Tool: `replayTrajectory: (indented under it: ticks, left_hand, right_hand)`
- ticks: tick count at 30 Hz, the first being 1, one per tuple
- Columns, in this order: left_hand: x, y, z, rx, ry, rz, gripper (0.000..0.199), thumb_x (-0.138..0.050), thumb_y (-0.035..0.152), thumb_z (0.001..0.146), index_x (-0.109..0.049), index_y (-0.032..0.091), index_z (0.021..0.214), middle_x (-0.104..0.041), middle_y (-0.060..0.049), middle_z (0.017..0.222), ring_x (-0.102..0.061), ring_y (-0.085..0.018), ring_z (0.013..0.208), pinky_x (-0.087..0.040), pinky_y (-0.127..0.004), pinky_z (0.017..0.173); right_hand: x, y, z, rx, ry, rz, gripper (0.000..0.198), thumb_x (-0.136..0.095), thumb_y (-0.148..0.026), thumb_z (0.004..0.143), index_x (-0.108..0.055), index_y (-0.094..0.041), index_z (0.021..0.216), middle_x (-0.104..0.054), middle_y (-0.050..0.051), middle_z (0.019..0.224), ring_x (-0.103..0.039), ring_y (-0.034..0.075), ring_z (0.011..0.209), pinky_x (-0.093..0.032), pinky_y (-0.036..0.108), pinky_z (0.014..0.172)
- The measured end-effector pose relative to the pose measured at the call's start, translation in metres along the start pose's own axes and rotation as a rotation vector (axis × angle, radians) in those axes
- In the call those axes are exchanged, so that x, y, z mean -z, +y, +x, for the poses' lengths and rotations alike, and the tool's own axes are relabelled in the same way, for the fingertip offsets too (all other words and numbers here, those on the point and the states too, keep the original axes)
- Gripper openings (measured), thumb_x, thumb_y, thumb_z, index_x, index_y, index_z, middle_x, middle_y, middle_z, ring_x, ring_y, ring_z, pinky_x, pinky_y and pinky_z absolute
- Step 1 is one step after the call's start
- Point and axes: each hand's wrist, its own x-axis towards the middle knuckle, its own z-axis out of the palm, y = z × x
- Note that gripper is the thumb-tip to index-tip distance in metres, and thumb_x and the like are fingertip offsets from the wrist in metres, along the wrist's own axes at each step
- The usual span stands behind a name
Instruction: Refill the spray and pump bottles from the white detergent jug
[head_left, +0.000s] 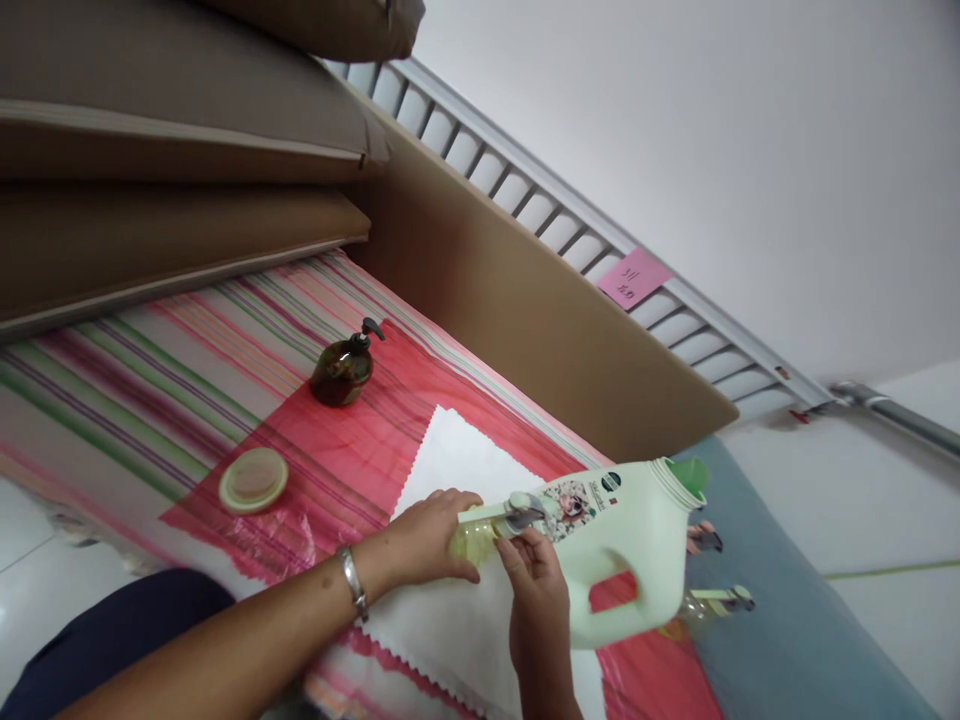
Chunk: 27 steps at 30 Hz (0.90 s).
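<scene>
My left hand (427,535), with a silver bracelet at the wrist, is wrapped around a small clear bottle (478,538) with a pale yellow tint. The fingers of my right hand (538,575) pinch the lower side of its neck, near the shiny grey and pale green top (521,510). The bottle lies tilted toward the right, above a white zigzag-edged sheet (457,640). Just behind my right hand stands a large pale green detergent jug (645,540) with a flower label and an uncapped mouth.
A dark pump bottle (343,370) and a round cream lid (253,480) rest on red plastic film (397,390) over a striped cloth (150,380). Another small clear bottle (705,605) is right of the jug. Brown cushions (187,150) and a brown board (525,300) stand behind.
</scene>
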Motion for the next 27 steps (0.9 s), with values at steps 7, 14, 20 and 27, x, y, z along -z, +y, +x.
replayTrajectory:
  ticks: [7,14,20,27]
  left_hand:
    - [0.002,0.001,0.000,0.021,0.003,-0.028,0.077,-0.085,0.027,0.055,-0.051,0.024,0.124,-0.057,-0.009,0.126,-0.051,-0.030,0.116,-0.040,-0.042,0.100]
    - [-0.001,-0.005,0.000,-0.015,-0.003,-0.006,0.079,-0.085,0.030,0.055,-0.050,0.026,0.125,-0.056,-0.009,0.127,-0.050,-0.031,0.117,-0.041,-0.042,0.099]
    - [0.000,-0.003,0.000,-0.037,-0.012,0.002,0.080,-0.085,0.029,0.055,-0.049,0.020,0.126,-0.056,-0.012,0.126,-0.050,-0.030,0.116,-0.041,-0.042,0.099]
    - [0.003,0.002,-0.001,-0.010,-0.018,0.000,0.075,-0.085,0.028,0.054,-0.052,0.023,0.122,-0.058,-0.009,0.123,-0.053,-0.030,0.114,-0.043,-0.042,0.096]
  right_hand:
    - [0.006,-0.008,0.008,-0.031,-0.231,0.126,0.040,-0.072,-0.039,0.072,-0.062,-0.023,0.108,-0.066,0.007,0.117,-0.055,0.027,0.114,-0.037,0.043,0.101]
    - [-0.001,-0.008,0.012,0.044,-0.141,0.052,0.054,-0.075,-0.034,0.067,-0.059,-0.024,0.117,-0.071,0.006,0.107,-0.061,0.026,0.102,-0.042,0.043,0.096]
    - [0.001,-0.010,0.008,-0.012,-0.203,0.114,0.059,-0.074,-0.035,0.068,-0.057,-0.024,0.124,-0.069,0.008,0.113,-0.060,0.029,0.107,-0.040,0.048,0.099]
    - [0.005,-0.014,0.008,0.007,-0.256,0.050,0.046,-0.073,-0.037,0.070,-0.063,-0.027,0.114,-0.066,0.005,0.117,-0.055,0.027,0.115,-0.037,0.045,0.102]
